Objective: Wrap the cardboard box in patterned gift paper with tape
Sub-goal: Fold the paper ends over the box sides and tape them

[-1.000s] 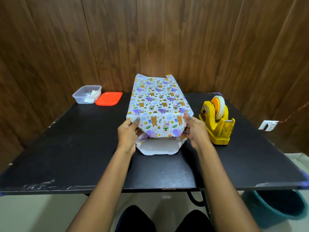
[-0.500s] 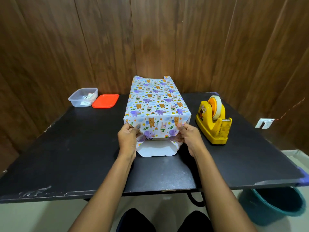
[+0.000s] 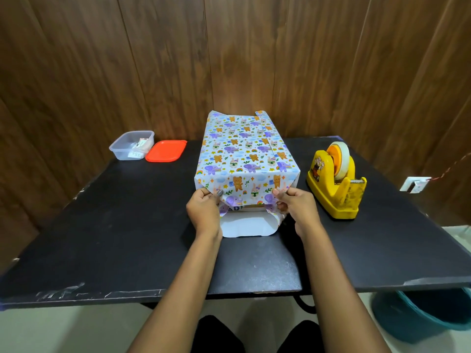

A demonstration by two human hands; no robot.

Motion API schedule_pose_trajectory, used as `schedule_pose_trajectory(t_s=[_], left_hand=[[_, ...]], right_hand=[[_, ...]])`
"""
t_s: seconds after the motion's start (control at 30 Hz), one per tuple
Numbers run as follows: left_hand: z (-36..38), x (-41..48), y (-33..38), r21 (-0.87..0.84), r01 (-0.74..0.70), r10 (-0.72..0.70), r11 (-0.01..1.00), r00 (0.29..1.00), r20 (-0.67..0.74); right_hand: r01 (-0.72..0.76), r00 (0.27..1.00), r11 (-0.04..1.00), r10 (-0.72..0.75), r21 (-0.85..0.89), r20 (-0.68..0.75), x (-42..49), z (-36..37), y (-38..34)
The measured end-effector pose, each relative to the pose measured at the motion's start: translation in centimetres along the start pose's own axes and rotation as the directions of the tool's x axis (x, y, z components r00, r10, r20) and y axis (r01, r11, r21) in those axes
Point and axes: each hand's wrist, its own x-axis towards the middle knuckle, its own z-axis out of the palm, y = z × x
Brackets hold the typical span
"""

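Paper-wise, both hands pinch the top flap of the gift paper (image 3: 244,159): left hand (image 3: 204,212), right hand (image 3: 295,208). Uneven pulling could probably crease or tear it off-centre.

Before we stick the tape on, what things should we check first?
1. Folded-down top flap over the near end: ok, left hand and right hand pinch its corners.
2. Folded-up bottom flap: not ok, it lies flat on the table, white side up.
3. Covered cardboard box end: not ok, a strip shows under the top flap.
4. Nearby tape dispenser: ok, just right of the right hand.
5. A hand free for tape: not ok, both hold paper.
6. Far end closed: cannot tell.
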Motion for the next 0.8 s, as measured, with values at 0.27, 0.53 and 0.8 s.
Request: schedule_pose_trajectory(t_s=[0.27,0.53,0.8], left_hand=[[0.9,-0.6,-0.3,0.212,-0.077,0.109,0.974,0.983,-0.145],[0.7,-1.3,0.0,0.408,-0.193,0.24,0.892,0.968,-0.068],[0.3,-0.9,-0.5,0.636,-0.314,0.386,0.704,0.922,0.029]], right_hand=[[0.069,0.998,0.997,-0.069,-0.039,-0.009,-0.1,-0.1,0.7],[0.088,0.995,0.967,-0.095,-0.241,-0.017,0.7,-0.3,1.3],[0.123,0.98,0.865,-0.181,-0.486,-0.076,0.6,-0.1,2.2]])
